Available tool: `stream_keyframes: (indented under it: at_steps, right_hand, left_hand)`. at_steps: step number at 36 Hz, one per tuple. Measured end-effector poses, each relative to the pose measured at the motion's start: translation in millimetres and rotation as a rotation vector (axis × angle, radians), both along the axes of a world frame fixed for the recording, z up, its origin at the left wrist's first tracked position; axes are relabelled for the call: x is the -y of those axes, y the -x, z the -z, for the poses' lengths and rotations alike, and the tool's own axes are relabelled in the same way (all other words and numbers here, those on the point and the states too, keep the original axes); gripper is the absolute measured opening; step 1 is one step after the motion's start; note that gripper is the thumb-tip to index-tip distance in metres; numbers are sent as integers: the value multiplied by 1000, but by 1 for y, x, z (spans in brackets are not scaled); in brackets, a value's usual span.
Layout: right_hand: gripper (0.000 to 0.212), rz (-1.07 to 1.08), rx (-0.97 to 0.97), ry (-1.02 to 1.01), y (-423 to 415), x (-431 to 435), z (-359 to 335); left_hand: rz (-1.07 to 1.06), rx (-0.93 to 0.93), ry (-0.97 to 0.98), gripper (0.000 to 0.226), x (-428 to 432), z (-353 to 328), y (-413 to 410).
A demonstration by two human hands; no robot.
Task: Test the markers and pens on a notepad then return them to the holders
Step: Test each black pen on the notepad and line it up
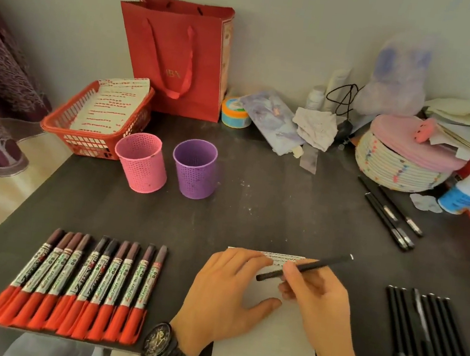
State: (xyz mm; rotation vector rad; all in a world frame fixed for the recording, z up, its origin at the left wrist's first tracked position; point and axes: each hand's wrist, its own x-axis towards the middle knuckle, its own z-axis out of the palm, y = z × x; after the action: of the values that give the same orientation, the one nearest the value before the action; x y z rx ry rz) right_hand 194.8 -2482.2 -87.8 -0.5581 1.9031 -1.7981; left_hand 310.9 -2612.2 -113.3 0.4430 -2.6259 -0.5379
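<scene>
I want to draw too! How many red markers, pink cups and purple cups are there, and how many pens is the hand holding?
Red markers: 10
Pink cups: 1
Purple cups: 1
Black pens held in the right hand: 1
Total: 13

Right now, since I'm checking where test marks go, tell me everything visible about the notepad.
The notepad is a narrow white pad lying flat at the table's near edge, between the red-capped markers and the black pens. Lines of marks cross its top edge. The left hand rests flat on its upper part; the right hand holds a black pen over it.
</scene>
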Motion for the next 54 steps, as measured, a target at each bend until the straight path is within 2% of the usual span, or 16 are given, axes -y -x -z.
stream_keyframes:
  at_steps: [6, 9, 13, 20, 29, 33, 35, 37, 40, 44, 51, 54]
  right_hand:
    - [15, -107, -113, -1, -5, -2, 0]
    - [11, -113, -106, 39, -3, -3, -2]
    - [11, -149, -154, 26, 0, -6, 0]
    - [15, -224, -124, 16, 0, -7, 4]
    - [14, -225, -121, 56, 1, -6, 7]
    - [17, -182, -64, 115, 3, -7, 7]
    - [20, -117, 46, 207, 9, -9, 4]
    - [20, -49, 145, 262, 18, -10, 1]
    - [21, 21, 194, 248, 31, -10, -2]
    - [15, 26, 110, 184, 47, -1, -7]
    - [13, 27, -61, 7, 62, 16, -2]
    - [20, 47, -163, -50, 59, 17, 4]
  left_hand:
    - [46, -107, 166, 34, 2, 4, 4]
    - [54, -70, 168, 37, 1, 4, 3]
    - [13, -63, 145, 28, -2, -1, 2]
    - [-16, -136, 204, 52, -4, -3, 2]
    - [-58, -139, 161, 62, -2, -5, 0]
    - [-59, -150, 168, 62, -1, -3, 0]
    - [-75, -169, 154, 59, -1, -1, -1]
    - [-93, -183, 117, 53, 0, 0, 0]
    - [-97, -135, 65, 41, 0, 0, 1]
    - [-127, -34, -8, 29, 2, 0, 2]
    - [-150, 74, -71, 46, 5, 3, 3]
    - [-154, 88, -81, 49, 5, 4, 4]
